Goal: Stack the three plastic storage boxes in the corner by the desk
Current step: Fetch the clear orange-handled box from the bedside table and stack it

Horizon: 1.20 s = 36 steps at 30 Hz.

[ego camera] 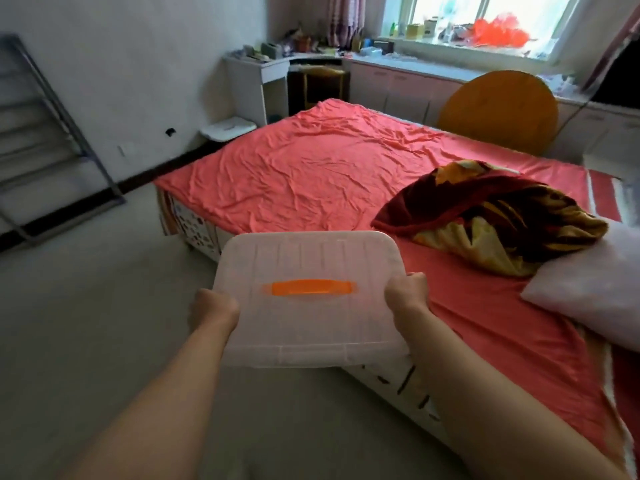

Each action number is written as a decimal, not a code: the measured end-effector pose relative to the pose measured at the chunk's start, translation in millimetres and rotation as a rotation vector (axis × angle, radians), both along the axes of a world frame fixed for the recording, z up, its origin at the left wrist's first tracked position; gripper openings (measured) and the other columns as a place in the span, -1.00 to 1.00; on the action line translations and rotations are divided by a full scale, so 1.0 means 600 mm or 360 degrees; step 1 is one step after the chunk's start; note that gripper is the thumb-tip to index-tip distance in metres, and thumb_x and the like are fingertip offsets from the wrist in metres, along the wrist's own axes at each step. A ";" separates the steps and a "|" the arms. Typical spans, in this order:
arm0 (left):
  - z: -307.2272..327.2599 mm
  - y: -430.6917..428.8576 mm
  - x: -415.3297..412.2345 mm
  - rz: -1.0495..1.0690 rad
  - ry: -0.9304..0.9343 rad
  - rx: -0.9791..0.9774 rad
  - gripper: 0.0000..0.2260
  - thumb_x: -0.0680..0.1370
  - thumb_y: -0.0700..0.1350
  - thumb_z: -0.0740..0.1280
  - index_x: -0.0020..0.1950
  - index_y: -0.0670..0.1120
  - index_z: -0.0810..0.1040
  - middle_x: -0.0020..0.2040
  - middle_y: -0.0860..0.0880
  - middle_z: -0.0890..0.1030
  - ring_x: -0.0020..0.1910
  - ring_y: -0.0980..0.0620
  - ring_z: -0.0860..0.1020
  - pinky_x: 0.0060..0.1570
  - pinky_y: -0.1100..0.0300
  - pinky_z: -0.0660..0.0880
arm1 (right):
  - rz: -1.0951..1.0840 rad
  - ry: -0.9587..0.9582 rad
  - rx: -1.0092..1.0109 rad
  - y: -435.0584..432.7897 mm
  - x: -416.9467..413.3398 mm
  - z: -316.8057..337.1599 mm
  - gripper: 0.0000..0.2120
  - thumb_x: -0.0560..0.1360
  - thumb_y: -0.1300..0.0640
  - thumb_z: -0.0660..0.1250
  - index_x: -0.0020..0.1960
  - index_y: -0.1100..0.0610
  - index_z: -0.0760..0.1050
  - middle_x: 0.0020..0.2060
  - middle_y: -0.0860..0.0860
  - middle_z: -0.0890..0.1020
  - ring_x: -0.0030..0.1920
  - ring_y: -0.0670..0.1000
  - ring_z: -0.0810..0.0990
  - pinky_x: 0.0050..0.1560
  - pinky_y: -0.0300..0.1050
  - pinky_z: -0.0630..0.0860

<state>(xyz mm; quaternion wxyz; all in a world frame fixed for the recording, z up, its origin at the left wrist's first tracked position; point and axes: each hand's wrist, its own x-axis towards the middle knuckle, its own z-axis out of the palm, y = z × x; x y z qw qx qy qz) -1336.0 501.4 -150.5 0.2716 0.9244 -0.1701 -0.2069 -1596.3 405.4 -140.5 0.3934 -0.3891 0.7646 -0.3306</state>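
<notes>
I carry a translucent white plastic storage box (311, 323) with an orange handle (309, 287) on its lid, held level in front of me above the floor beside the bed. My left hand (213, 306) grips its left side and my right hand (407, 291) grips its right side; the fingers are hidden under the rim. A second white storage box (228, 129) stands on the floor in the far corner, against the wall beside the white desk (256, 69). No third box is in view.
A large bed with a coral sheet (329, 168) fills the middle and right, with a red and yellow blanket (491, 216) and a white pillow (595, 292) on it. A grey metal rack (52, 126) leans on the left wall. Pale floor (86, 306) runs between rack and bed toward the desk.
</notes>
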 end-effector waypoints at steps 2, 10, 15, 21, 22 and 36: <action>0.001 0.009 0.056 0.0091 0.0013 -0.0007 -0.62 0.56 -0.19 0.17 0.29 -0.40 0.45 0.32 -0.39 0.48 0.30 -0.36 0.47 0.23 -0.09 0.43 | 0.0072 0.0023 -0.0004 -0.014 0.064 0.005 -0.62 0.48 0.20 0.16 0.26 0.31 0.39 0.14 0.22 0.53 0.07 0.15 0.51 0.13 0.00 0.47; 0.013 0.022 0.308 0.0343 -0.0012 -0.0102 -0.61 0.57 -0.15 0.19 0.25 -0.42 0.48 0.27 -0.41 0.51 0.26 -0.36 0.51 0.16 -0.09 0.47 | 0.0343 0.0061 -0.0039 -0.064 0.342 0.015 -0.65 0.47 0.14 0.19 0.20 0.27 0.43 0.12 0.24 0.57 0.13 0.27 0.57 0.14 0.11 0.53; 0.027 0.020 0.456 0.0403 -0.0030 -0.0109 -0.61 0.58 -0.14 0.18 0.22 -0.43 0.49 0.25 -0.41 0.53 0.23 -0.35 0.53 0.13 -0.08 0.49 | 0.0435 -0.0001 -0.0021 -0.083 0.496 0.029 -0.71 0.45 0.24 0.14 0.13 0.29 0.44 0.02 0.19 0.57 -0.04 0.20 0.56 -0.07 0.03 0.50; 0.037 0.004 0.638 0.0470 -0.0048 -0.0133 -0.62 0.56 -0.15 0.19 0.22 -0.43 0.47 0.24 -0.43 0.52 0.22 -0.37 0.53 0.15 -0.11 0.51 | 0.0535 -0.0047 -0.0009 -0.119 0.683 0.033 -0.71 0.47 0.25 0.15 0.15 0.29 0.46 0.03 0.23 0.56 0.04 0.25 0.56 0.06 0.09 0.52; 0.036 0.002 0.650 0.0470 -0.0035 -0.0138 -0.62 0.56 -0.16 0.19 0.22 -0.43 0.47 0.23 -0.43 0.52 0.21 -0.38 0.53 0.15 -0.11 0.51 | 0.0536 -0.0034 -0.0012 -0.125 0.695 0.030 -0.78 0.48 0.24 0.15 0.07 0.27 0.46 0.02 0.22 0.55 0.04 0.24 0.55 0.06 0.08 0.51; 0.013 -0.143 0.939 0.0681 -0.0002 -0.0123 -0.66 0.54 -0.23 0.21 0.23 -0.41 0.49 0.23 -0.41 0.54 0.21 -0.35 0.54 0.14 -0.07 0.51 | 0.0777 -0.0068 -0.0008 -0.329 1.036 0.015 -0.66 0.45 0.31 0.13 0.19 0.34 0.45 -0.08 0.16 0.48 -0.07 0.15 0.49 -0.10 -0.05 0.43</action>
